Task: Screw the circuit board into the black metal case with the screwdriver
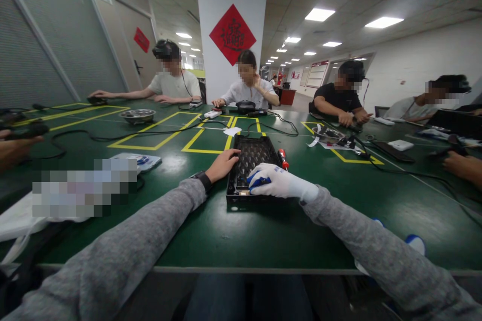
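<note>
A black rectangular case (251,153) with a honeycomb-like grid inside lies on the green table in front of me. My left hand (223,164), bare and with a black band at the wrist, grips its left rim, fingers over the edge. In a white glove with blue fingertips, my right hand (274,180) reaches into the near right part of the case. Its fingers are bent together, and whatever they hold is hidden. Close to them, a small pale metallic part (244,192) sits at the case's near edge. A red-handled screwdriver (283,158) lies just right of the case.
Plastic-wrapped packages (146,161) lie to my left. Farther off are a metal bowl (137,116), a white paper scrap (232,131), black cables (94,138) and a second bowl (328,134). Several people sit around the table. A blue-and-white item (415,244) lies beyond my right forearm.
</note>
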Tool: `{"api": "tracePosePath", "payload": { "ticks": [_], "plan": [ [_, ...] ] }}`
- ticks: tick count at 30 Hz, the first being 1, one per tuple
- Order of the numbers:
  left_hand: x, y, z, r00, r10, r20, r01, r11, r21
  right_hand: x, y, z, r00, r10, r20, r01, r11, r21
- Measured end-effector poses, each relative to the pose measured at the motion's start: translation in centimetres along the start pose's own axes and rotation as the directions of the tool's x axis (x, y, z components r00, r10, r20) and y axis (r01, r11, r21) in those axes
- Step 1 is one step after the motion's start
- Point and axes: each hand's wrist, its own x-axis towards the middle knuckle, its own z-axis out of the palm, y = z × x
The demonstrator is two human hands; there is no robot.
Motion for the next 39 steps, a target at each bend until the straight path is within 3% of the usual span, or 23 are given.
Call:
{"api": "tracePosePath", "payload": {
  "ticks": [7, 20, 39],
  "plan": [
    [0.01, 0.05, -0.05, 1.0, 0.009, 0.003, -0.009, 1.0, 0.016, -0.08, 0.12, 0.06, 0.999, -0.009, -0.04, 0.007, 0.999, -0.04],
    [-0.08, -0.2, -0.04, 0.999, 0.042, -0.005, -0.042, 0.999, 0.019, -0.09, -0.03, 0.07, 0.998, 0.058, 0.02, -0.058, 0.998, -0.026],
    [0.06, -0.43, -0.03, 0.998, 0.064, 0.001, -0.064, 0.997, 0.052, -0.06, 0.35, 0.27, 1.0, -0.004, -0.021, 0.004, 1.0, -0.024]
  ]
}}
